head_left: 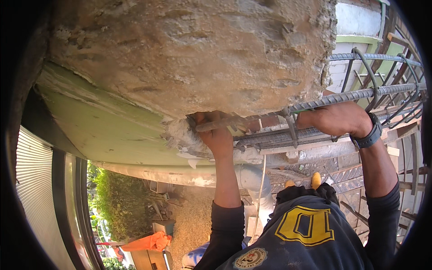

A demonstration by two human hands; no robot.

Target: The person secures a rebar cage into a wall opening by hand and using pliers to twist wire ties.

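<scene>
My left hand [218, 136] reaches up under a rough concrete block [193, 58], at a broken-out hollow in its lower edge. Its fingers are bent and closed beside the end of a steel rebar [252, 118]; the bar and the concrete hide what they hold, if anything. Farther right, my right hand [335, 119], with a dark watch [371, 131] on the wrist, reaches in beneath a ribbed rebar [351, 95]. Its fingertips are hidden behind the steel, near a small green bit. Rectangular stirrups [366, 74] tie the bars together into a cage.
A pale green beam face [112, 121] with chipped plaster lies left of my hands. Wooden boards [315, 150] run below the cage. A thin rod [261, 193] hangs near my left forearm. Farther down are a grey pipe [254, 180], bushes [121, 198] and an orange cloth [148, 243].
</scene>
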